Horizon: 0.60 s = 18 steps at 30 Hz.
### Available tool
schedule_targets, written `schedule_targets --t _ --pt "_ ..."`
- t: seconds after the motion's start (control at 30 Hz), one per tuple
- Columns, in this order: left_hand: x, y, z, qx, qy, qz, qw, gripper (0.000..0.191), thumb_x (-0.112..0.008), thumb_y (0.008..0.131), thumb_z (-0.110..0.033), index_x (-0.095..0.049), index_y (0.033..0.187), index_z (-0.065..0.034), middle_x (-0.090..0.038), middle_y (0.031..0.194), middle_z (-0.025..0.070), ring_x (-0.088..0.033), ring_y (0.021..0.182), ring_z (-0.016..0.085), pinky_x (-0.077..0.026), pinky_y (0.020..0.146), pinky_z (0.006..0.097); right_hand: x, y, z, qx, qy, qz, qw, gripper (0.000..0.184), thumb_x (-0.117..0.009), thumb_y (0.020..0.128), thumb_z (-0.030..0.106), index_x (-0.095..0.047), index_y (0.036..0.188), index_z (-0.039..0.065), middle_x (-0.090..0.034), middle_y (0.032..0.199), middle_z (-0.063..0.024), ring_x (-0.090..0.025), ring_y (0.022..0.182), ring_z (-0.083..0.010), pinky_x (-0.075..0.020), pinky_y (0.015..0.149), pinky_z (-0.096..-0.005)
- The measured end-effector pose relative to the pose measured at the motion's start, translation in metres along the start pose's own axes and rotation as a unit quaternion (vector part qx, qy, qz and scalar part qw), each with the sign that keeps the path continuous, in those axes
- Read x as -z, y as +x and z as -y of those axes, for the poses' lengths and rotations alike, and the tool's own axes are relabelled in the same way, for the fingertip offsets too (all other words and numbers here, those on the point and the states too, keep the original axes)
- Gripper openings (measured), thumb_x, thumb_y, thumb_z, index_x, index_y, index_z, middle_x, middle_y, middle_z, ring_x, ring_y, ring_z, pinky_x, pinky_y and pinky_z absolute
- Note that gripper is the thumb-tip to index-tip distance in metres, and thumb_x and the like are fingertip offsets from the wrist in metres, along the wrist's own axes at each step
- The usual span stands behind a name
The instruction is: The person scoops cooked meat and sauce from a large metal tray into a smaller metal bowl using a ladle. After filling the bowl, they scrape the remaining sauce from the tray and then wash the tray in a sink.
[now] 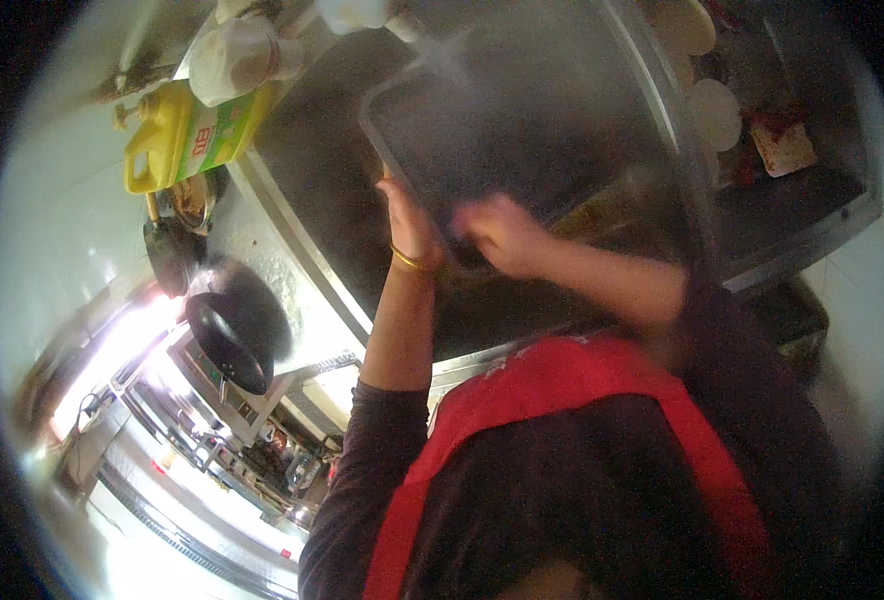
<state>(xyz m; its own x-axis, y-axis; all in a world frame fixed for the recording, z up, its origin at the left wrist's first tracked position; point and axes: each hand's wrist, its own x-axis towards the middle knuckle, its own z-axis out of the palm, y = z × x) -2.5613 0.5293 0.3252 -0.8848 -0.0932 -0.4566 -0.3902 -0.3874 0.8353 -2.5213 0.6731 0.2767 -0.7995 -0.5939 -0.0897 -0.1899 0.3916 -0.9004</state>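
In the head view a dark rectangular tray [479, 142] with raised edges is held tilted over a metal sink [314, 270]. My left hand [412, 225], with a gold-coloured bangle at the wrist, grips the tray's left edge. Close to the tray's lower end is my right hand [506, 234], blurred, its fingers curled round something small and purplish that is too blurred to name. A bright, hazy patch lies at the tray's top left, near a pale spout-like part. The inside of the sink under the tray is dark and its contents are hard to make out.
A yellow plastic jug [161, 139] with a pump stands at the upper left beside white containers [232, 60]. Black pans [230, 343] lie left of the sink. Beyond the sink's right rim [656, 97] are pale round items [714, 115] and a stained whitish block [785, 148].
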Motion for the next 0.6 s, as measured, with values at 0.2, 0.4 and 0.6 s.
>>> schedule_targets --t 0.2,0.4,0.6 --pt "0.023 0.015 0.023 -0.03 0.238 -0.119 0.964 0.059 -0.064 0.082 -0.002 -0.042 0.137 -0.0022 -0.057 0.121 0.0119 -0.056 0.106 0.024 -0.044 0.091 0.0341 0.061 -0.034 -0.102 -0.324 -0.318 0.075 0.888 0.024 -0.054 0.088 0.013 -0.068 0.106 0.007 -0.063 0.107 -0.0164 -0.06 0.102 -0.037 -0.0498 0.086 -0.0493" --pt "0.047 0.008 0.013 -0.016 0.193 -0.129 0.973 0.033 -0.065 0.078 -0.004 -0.059 0.11 0.0021 -0.066 0.095 0.0059 -0.06 0.082 0.018 -0.048 0.076 0.0316 0.088 -0.066 -0.074 -0.219 -0.335 0.083 0.912 0.027 -0.057 0.084 0.017 -0.067 0.109 0.016 -0.062 0.11 -0.0164 -0.061 0.101 -0.0369 -0.0494 0.086 -0.0494" --pt "0.063 -0.084 -0.066 -0.3 0.307 -0.125 0.895 0.035 -0.067 0.084 -0.008 -0.057 0.117 0.0015 -0.064 0.104 0.0078 -0.058 0.086 0.016 -0.046 0.079 0.0289 0.08 -0.103 -0.031 -0.183 -0.189 0.018 0.965 0.033 -0.059 0.079 0.013 -0.064 0.112 0.014 -0.061 0.111 -0.0169 -0.057 0.107 -0.0376 -0.0485 0.088 -0.0478"
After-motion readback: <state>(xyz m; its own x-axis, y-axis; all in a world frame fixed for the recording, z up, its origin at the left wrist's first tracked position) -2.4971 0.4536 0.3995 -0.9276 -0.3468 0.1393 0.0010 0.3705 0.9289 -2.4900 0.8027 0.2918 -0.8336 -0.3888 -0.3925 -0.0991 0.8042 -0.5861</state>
